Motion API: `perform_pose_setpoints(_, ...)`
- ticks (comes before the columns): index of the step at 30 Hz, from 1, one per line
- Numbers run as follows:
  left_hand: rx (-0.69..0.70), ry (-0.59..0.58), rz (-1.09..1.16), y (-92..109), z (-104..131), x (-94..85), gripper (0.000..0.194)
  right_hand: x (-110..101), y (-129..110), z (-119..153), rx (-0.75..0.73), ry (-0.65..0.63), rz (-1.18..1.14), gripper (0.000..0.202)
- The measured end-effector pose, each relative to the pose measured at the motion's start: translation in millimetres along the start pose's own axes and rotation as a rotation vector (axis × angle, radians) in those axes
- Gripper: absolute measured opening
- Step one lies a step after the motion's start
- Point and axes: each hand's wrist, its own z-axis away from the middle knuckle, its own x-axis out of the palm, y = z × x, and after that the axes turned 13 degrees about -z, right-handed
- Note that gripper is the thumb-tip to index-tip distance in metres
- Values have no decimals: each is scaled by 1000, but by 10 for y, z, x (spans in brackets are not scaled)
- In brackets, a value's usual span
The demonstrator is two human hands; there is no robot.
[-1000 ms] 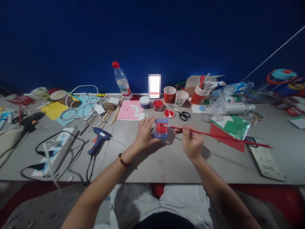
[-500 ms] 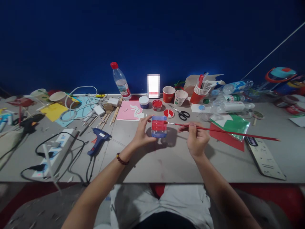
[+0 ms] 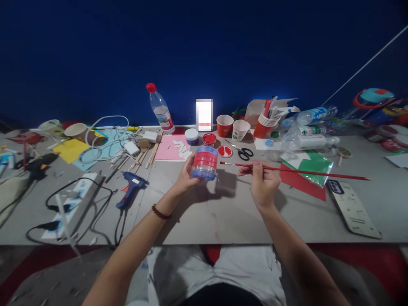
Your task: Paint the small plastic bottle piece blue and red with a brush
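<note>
Clear plastic container (image 3: 205,160), blue-rimmed at both ends and banded with red, held slightly tilted in the left hand (image 3: 185,180), apparently just above the surface (image 3: 197,221). The left fingers curve around its far side and the thumb supports the near end; this side grip seems chosen to leave the banded wall exposed toward the right hand (image 3: 264,185). There the fingers pinch the red shaft of a long paintbrush (image 3: 306,171) against the thumb. Its bristles point at the container, just beside it and apart from it; the hold well behind the tip presumably keeps the hand off the red coating. Beyond the container, an open jar of red paint (image 3: 209,139) and its paint-smeared lid (image 3: 225,151) lie within short reach, probably for easy reloading. Scissors (image 3: 246,154) rest to the right, and a blue glue gun (image 3: 132,187) lies farther left, seemingly set aside from the brushwork.
</note>
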Motion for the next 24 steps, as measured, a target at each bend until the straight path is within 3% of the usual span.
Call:
perform_pose_setpoints(4, -121, 31, 129, 11, -4, 14, 99, 26, -14, 18, -18, -10, -3, 42)
perform_pose_setpoints(14, -205, -7, 123, 39, 1, 59, 104, 36, -27, 59, -78, -57, 2, 35)
perform_pose_setpoints(24, -119, -78, 25, 13, -4, 61, 92, 23, -29, 70, -87, -74, 58, 36)
